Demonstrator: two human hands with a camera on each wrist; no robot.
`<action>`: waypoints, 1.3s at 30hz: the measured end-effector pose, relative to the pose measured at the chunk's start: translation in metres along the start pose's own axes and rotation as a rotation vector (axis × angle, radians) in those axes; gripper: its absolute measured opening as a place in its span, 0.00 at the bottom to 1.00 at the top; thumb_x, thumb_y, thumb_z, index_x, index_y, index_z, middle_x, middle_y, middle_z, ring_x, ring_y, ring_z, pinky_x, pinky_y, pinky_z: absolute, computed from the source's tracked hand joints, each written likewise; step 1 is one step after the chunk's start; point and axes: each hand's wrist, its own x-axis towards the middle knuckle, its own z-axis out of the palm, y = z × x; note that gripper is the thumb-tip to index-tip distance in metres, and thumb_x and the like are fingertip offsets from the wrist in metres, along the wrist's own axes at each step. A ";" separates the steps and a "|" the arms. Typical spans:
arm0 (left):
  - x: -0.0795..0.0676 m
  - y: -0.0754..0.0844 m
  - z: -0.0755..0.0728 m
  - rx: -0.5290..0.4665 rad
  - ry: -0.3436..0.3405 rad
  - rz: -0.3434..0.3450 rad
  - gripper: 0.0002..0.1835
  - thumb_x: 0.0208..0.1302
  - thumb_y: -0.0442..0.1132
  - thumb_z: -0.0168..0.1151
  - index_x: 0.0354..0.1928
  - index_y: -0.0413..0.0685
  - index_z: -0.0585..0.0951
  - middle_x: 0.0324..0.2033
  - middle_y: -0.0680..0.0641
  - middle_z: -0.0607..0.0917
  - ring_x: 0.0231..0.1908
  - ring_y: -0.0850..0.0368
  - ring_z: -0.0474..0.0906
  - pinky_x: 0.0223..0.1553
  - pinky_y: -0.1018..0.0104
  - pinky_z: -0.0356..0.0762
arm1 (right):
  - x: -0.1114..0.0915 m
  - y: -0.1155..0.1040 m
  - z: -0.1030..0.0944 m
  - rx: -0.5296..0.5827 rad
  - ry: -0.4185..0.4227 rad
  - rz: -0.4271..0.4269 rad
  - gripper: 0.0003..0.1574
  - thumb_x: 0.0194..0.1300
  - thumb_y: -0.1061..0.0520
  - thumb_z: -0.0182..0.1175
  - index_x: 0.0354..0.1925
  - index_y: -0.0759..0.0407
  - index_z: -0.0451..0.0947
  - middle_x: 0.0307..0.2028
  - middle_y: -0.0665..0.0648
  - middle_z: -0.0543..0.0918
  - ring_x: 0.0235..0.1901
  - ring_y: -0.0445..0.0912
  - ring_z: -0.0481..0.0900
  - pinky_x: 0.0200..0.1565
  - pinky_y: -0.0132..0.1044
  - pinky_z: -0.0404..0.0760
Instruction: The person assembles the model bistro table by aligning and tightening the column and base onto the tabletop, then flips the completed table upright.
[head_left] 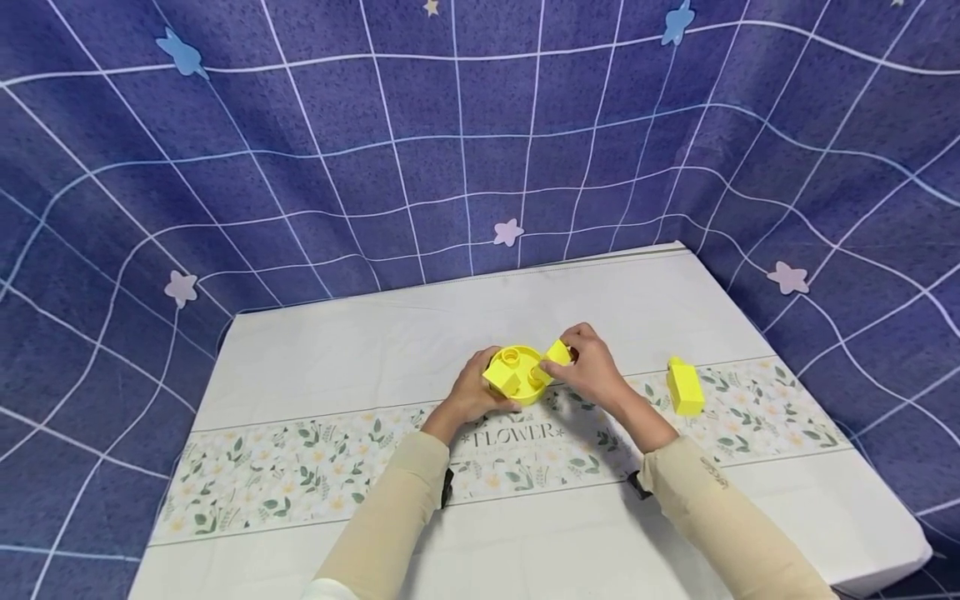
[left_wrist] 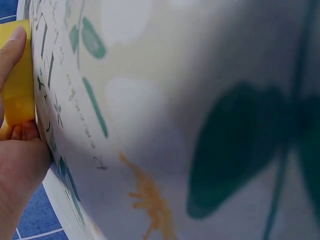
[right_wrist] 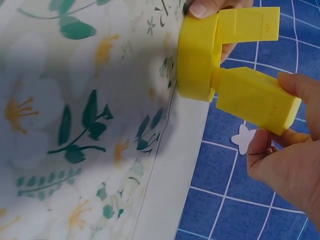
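Observation:
My left hand [head_left: 471, 387] grips a round, shallow yellow base [head_left: 528, 399] by its left side, low over the table. One yellow block [head_left: 502, 377] stands in the base near my left fingers. Behind it a ring-shaped socket [head_left: 511, 357] shows, with nothing in it. Between thumb and fingers my right hand [head_left: 592, 367] pinches a second yellow block [right_wrist: 255, 97], tilted outward. Its narrow peg end meets the right side of the base in the right wrist view. The left wrist view shows my left thumb against the base's side [left_wrist: 19, 85].
Another yellow block [head_left: 686, 390] with a peg end lies on the table at the right. A floral printed strip [head_left: 285, 467] crosses the white tablecloth [head_left: 360, 350]. Blue curtain with a white grid and stars [head_left: 420, 167] surrounds the table at the back and sides.

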 end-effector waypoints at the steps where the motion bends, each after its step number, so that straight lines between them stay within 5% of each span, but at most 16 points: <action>1: 0.000 0.000 0.000 0.000 -0.001 -0.002 0.58 0.33 0.47 0.84 0.71 0.58 0.62 0.64 0.52 0.68 0.64 0.53 0.64 0.69 0.54 0.55 | 0.001 -0.001 0.001 -0.012 0.000 -0.005 0.18 0.54 0.56 0.71 0.36 0.68 0.78 0.42 0.61 0.71 0.33 0.51 0.71 0.32 0.37 0.75; 12: -0.001 0.000 0.000 0.016 -0.015 0.001 0.58 0.34 0.49 0.84 0.71 0.59 0.62 0.64 0.52 0.68 0.64 0.54 0.64 0.68 0.54 0.56 | 0.015 -0.012 0.004 -0.119 -0.070 0.045 0.25 0.56 0.53 0.70 0.42 0.72 0.79 0.43 0.61 0.72 0.35 0.49 0.74 0.34 0.37 0.78; 21: -0.001 0.000 0.001 0.023 -0.005 -0.002 0.57 0.34 0.50 0.83 0.70 0.62 0.62 0.62 0.54 0.69 0.63 0.55 0.65 0.68 0.54 0.57 | 0.018 -0.016 0.016 -0.167 0.019 0.094 0.26 0.55 0.51 0.69 0.39 0.73 0.77 0.42 0.63 0.71 0.32 0.51 0.75 0.30 0.37 0.80; 27: -0.001 -0.002 0.000 0.027 -0.005 0.003 0.57 0.34 0.50 0.83 0.71 0.60 0.62 0.63 0.53 0.68 0.64 0.54 0.64 0.68 0.53 0.56 | 0.016 -0.015 0.019 -0.137 0.055 0.052 0.33 0.58 0.48 0.69 0.55 0.69 0.74 0.51 0.65 0.67 0.41 0.54 0.76 0.42 0.46 0.82; 31: -0.001 -0.002 -0.001 0.032 -0.003 -0.006 0.58 0.34 0.50 0.83 0.71 0.60 0.61 0.64 0.53 0.68 0.65 0.54 0.63 0.68 0.53 0.56 | 0.014 -0.014 0.013 -0.066 -0.007 0.015 0.35 0.61 0.50 0.67 0.60 0.67 0.71 0.54 0.66 0.66 0.40 0.52 0.74 0.39 0.44 0.79; 39: -0.001 -0.002 0.000 0.032 -0.006 -0.013 0.58 0.34 0.50 0.83 0.71 0.61 0.61 0.64 0.53 0.68 0.65 0.54 0.63 0.69 0.54 0.56 | 0.010 -0.011 0.008 -0.028 -0.067 0.043 0.26 0.64 0.55 0.64 0.56 0.66 0.72 0.53 0.65 0.67 0.38 0.51 0.72 0.34 0.39 0.75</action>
